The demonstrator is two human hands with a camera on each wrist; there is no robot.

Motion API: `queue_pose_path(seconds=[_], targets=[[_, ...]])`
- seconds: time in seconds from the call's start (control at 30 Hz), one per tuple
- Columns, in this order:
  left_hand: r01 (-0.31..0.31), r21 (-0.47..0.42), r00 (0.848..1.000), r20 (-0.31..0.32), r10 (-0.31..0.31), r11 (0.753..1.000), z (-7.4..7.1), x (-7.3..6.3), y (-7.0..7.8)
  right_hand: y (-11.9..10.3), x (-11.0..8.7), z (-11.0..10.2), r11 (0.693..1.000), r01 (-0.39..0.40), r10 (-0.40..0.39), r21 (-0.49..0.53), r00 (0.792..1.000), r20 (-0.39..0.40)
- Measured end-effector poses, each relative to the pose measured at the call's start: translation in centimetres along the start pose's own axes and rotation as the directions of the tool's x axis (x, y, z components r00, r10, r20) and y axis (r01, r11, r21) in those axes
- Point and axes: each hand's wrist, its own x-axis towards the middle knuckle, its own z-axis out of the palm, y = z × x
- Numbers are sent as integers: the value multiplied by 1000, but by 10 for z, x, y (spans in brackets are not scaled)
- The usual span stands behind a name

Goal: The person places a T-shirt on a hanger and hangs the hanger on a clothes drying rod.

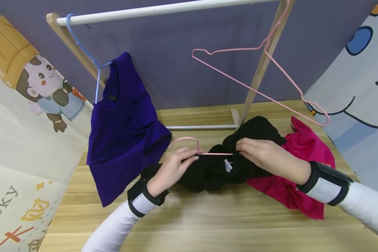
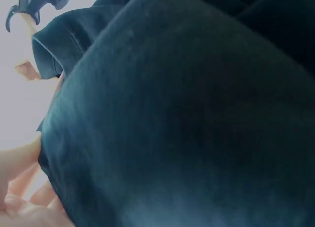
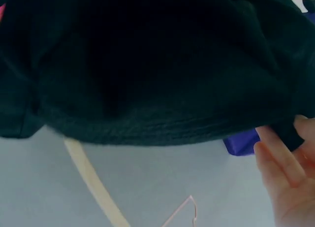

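A black garment (image 1: pixel 204 175) with a white tag (image 1: pixel 228 165) is bunched between my hands, and a pink hanger (image 1: pixel 216 154) runs partly inside it with its hook showing at the left. My left hand (image 1: pixel 173 168) pinches the cloth and the hanger just below the hook, thumb and fingers together. With its fingertips my right hand (image 1: pixel 266 154) grips the garment's edge near where the hanger bar disappears into the fabric. Dark cloth (image 2: pixel 172 113) fills most of the left wrist view. The right wrist view shows my fingers (image 3: pixel 283 163) at the garment's hem.
A purple garment (image 1: pixel 123 129) hangs on a blue hanger (image 1: pixel 85 52) from the rack's white rail (image 1: pixel 163 9) at left. An empty pink hanger (image 1: pixel 236 84) hangs at right. A magenta garment (image 1: pixel 312 154) lies on the wooden table (image 1: pixel 208 224) beside and partly under the black one.
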Motion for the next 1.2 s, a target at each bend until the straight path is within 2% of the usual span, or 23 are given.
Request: queue_pose_path(seconds=[0.2,0.33,0.4,0.5,0.57,0.6,0.7,0.87,0.97,1.13,1.2], targets=[[2,-26,1000,-5,-2,1000,5,2,1,-3,-2,13,989,-51,47,137,998,30],[-13,-32,1000,-10,13,999,9,2,2,-4,-4,19,953,-184,171,242,983,74],[-27,-29,1000,-12,26,999,10,2,3,-4,-5,20,912,-299,276,280,954,119],[-39,-24,999,-13,39,999,12,3,4,-5,-6,22,833,-470,424,293,881,209],[-35,-25,999,-5,35,999,12,4,4,-6,-8,22,790,-545,484,281,836,261],[-30,-25,1000,0,30,999,12,4,4,-5,-9,23,776,-567,502,274,820,276],[-5,-23,1000,10,5,1000,12,3,3,-5,-13,23,755,-602,534,259,794,291],[54,4,998,-13,-54,999,8,-1,-7,-2,-21,16,713,-657,607,246,753,253],[89,15,996,-32,-89,996,5,-5,-12,0,-25,9,697,-672,628,249,740,239],[133,36,990,-52,-131,991,-1,-10,-19,2,-33,-2,687,-672,623,277,741,250],[146,47,988,-63,-143,988,-2,-10,-22,2,-35,-7,687,-663,602,299,749,277]])
